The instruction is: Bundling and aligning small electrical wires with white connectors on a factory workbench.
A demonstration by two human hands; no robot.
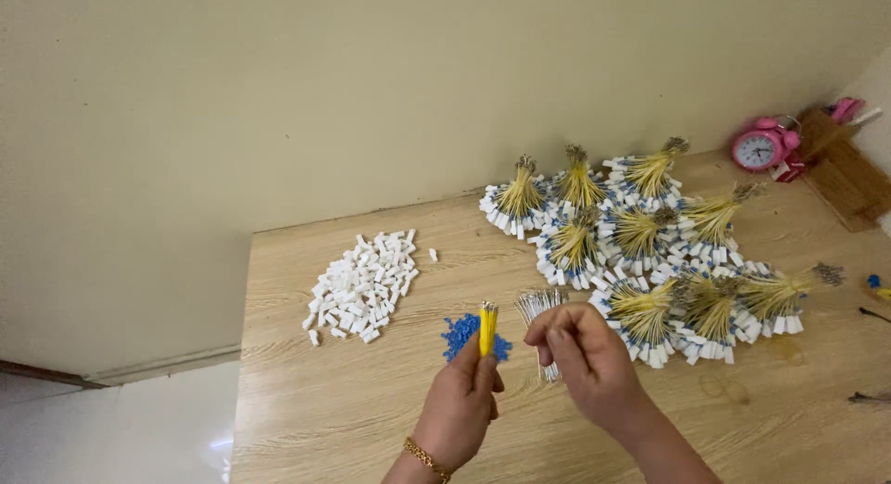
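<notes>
My left hand (461,402) grips a tight bundle of yellow wires (487,327), held upright with metal tips at the top. My right hand (587,356) pinches a fan of thin white wires (538,306) just to the right of it. Both hands hover over the wooden table (325,400). A small pile of blue pieces (458,333) lies on the table right behind the yellow bundle. A heap of small white plastic connectors (362,285) sits further left.
Several finished bundles of yellow wires with white and blue ends (640,238) are spread across the table's right half. A pink alarm clock (761,147) and a wooden holder (845,164) stand at the far right corner. A beige wall runs behind.
</notes>
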